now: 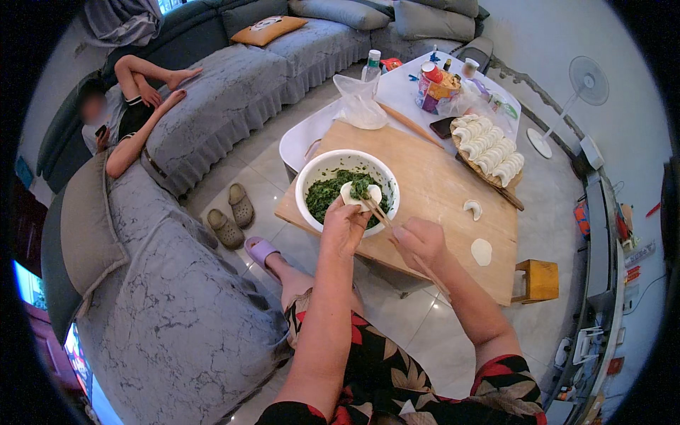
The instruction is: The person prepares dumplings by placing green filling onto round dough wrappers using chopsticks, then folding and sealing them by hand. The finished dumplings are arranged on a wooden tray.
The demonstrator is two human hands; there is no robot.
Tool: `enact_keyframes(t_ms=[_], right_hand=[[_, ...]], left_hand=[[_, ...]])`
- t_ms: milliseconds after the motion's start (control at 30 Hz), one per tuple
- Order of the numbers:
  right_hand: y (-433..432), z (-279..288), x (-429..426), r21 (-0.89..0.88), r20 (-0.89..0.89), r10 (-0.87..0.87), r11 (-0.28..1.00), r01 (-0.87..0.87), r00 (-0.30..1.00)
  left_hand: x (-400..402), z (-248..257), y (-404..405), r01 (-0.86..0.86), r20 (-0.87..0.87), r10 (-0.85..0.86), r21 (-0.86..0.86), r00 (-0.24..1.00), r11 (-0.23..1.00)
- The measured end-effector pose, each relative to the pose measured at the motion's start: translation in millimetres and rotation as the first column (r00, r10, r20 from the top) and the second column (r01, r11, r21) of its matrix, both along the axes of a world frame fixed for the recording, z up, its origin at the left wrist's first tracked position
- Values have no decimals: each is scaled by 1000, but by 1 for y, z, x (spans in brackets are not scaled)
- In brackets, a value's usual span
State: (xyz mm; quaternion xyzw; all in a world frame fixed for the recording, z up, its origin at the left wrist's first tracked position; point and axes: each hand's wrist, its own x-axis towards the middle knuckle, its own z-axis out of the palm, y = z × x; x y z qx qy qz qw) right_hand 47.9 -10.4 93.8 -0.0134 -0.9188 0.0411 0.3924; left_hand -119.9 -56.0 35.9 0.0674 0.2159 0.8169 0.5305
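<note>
My left hand [344,226] holds a round dough wrapper [348,197] over the near part of a white bowl [393,180]. Chopped green filling [326,194] lies in the bowl, and a clump of it sits on the wrapper. In my right hand [422,241] is a pair of wooden chopsticks [431,273], their tips at the clump. The bowl stands on a wooden board [425,186]. To its right on the board are one folded dumpling [472,210] and, nearer me, a flat wrapper [481,252]. Rows of dumplings [486,146] fill a round woven tray [470,162] at the board's far right.
Behind the board, a white table [305,127] bears a plastic bag [361,103], a rolling pin [409,123], a phone [442,127], a snack tub [433,93] and a bottle [372,66]. A wooden stool [542,280] stands right. A person [133,111] reclines on the sofa [212,106].
</note>
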Motion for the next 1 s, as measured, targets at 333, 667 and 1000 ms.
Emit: enact_keyframes(t_ms=[333, 667, 1000], right_hand=[[8, 16, 21, -920, -346, -457, 335, -202, 819], [29, -5, 17, -948, -255, -507, -36, -316, 823], [45, 1, 18, -958, -249, -437, -22, -287, 864]], left_hand=[[7, 5, 2, 16, 37, -18, 40, 999, 999], [12, 0, 3, 71, -8, -71, 59, 997, 996], [15, 6, 1, 131, -91, -129, 15, 987, 991]])
